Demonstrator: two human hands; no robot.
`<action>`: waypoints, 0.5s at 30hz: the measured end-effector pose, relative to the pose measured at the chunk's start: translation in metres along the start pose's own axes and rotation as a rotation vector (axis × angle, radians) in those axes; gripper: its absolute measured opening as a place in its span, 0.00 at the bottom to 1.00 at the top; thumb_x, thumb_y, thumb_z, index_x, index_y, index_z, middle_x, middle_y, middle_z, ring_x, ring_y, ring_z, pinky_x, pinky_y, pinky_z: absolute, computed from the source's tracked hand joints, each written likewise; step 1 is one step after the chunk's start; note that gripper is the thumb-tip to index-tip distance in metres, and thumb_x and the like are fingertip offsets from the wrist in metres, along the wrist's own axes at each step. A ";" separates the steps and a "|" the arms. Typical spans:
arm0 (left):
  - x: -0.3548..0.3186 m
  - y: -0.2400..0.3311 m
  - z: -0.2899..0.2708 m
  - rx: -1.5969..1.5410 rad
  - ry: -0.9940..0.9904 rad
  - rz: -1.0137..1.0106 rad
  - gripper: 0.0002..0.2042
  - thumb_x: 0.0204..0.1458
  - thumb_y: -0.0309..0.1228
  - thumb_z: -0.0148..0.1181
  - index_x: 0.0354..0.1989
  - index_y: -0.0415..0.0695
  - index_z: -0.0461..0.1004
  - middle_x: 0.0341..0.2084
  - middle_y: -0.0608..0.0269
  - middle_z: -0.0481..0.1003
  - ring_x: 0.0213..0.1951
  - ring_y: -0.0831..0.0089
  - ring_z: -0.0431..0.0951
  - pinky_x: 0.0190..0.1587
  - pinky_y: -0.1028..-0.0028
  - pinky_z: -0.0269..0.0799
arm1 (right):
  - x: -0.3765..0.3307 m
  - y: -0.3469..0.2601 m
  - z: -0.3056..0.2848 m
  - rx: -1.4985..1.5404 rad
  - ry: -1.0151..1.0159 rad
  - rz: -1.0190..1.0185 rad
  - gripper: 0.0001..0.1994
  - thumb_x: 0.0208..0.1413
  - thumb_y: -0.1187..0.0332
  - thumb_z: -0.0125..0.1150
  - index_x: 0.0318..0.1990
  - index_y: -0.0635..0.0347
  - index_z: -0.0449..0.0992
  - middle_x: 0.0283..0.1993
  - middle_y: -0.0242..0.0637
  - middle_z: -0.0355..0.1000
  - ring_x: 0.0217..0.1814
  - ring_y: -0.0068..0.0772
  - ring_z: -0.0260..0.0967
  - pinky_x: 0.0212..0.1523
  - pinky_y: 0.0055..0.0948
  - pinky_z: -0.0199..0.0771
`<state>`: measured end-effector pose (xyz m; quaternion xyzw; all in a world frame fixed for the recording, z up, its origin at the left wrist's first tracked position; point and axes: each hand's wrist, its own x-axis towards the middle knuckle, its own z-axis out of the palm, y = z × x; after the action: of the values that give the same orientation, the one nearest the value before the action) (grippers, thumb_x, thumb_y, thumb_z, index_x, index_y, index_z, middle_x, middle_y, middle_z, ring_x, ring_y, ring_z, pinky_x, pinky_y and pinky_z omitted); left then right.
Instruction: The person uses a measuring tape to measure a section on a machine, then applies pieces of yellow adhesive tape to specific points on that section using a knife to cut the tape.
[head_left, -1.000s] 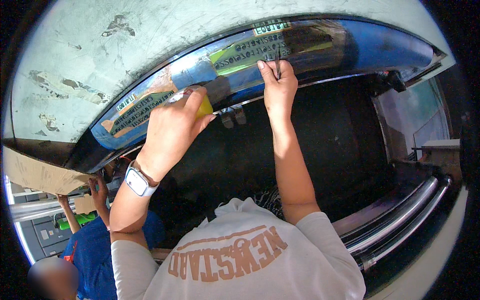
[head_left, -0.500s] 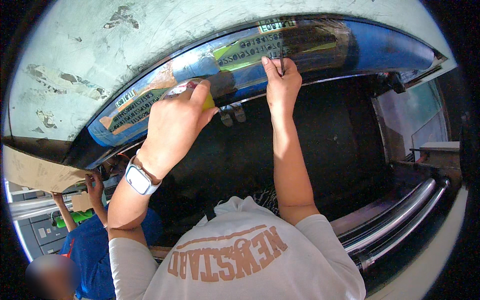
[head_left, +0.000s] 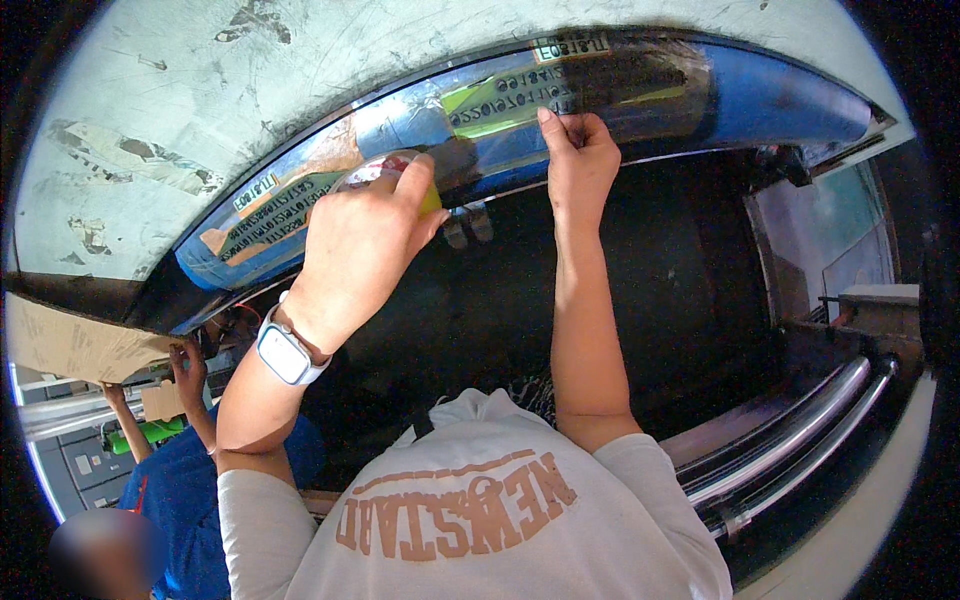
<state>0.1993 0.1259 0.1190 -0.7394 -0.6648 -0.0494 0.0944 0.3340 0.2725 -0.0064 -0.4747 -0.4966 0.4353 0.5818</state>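
A long blue cylinder (head_left: 785,98) curves across the top of the view, with thin plates bearing raised characters fixed to it. A green plate (head_left: 490,108) lies at its middle, and another plate (head_left: 275,222) is further left. My left hand (head_left: 362,240) is closed around what looks like a roll of tape (head_left: 385,166), with yellow and some red and white showing, close against the cylinder. The hand hides most of the roll. At the right end of the green plate, my right hand (head_left: 583,170) pinches thumb and fingers together; whatever is between them is too small to make out.
Above the cylinder is a scuffed pale-green machine panel (head_left: 330,45). Metal rods (head_left: 800,435) run at the lower right. On the left, a person in a blue shirt (head_left: 190,500) works beside brown cardboard (head_left: 90,335). Beneath my arms is a dark gap.
Both my hands have shifted slightly to the right. The dark thin strip seen at my right fingertips is no longer plain. The roll stays in my left hand.
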 end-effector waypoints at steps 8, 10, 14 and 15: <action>0.000 -0.001 0.001 -0.018 0.015 0.009 0.21 0.47 0.37 0.64 0.49 0.47 0.67 0.19 0.54 0.74 0.24 0.55 0.77 0.25 0.62 0.71 | 0.000 0.003 0.000 0.057 0.013 0.017 0.15 0.45 0.64 0.70 0.26 0.68 0.73 0.25 0.40 0.73 0.26 0.30 0.68 0.31 0.31 0.68; 0.000 -0.001 0.000 -0.016 0.026 0.011 0.21 0.47 0.38 0.64 0.49 0.47 0.67 0.18 0.54 0.74 0.23 0.55 0.77 0.24 0.62 0.71 | 0.000 0.006 0.002 0.028 0.028 -0.009 0.15 0.45 0.64 0.70 0.26 0.68 0.73 0.24 0.39 0.73 0.25 0.29 0.68 0.30 0.30 0.68; 0.001 -0.003 0.003 -0.004 0.043 0.021 0.21 0.47 0.38 0.63 0.49 0.47 0.67 0.17 0.54 0.74 0.22 0.55 0.77 0.24 0.61 0.70 | 0.002 0.004 0.002 0.027 0.030 0.012 0.14 0.46 0.65 0.69 0.26 0.68 0.73 0.24 0.38 0.73 0.25 0.27 0.67 0.30 0.29 0.68; 0.001 -0.003 0.002 -0.001 0.040 0.021 0.21 0.47 0.38 0.63 0.49 0.48 0.67 0.17 0.53 0.74 0.22 0.54 0.77 0.24 0.61 0.70 | 0.002 0.002 0.001 0.032 0.014 0.011 0.14 0.46 0.65 0.69 0.26 0.68 0.73 0.24 0.39 0.73 0.25 0.28 0.67 0.30 0.29 0.68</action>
<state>0.1963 0.1275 0.1171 -0.7453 -0.6548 -0.0634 0.1078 0.3336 0.2746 -0.0078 -0.4712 -0.4827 0.4431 0.5904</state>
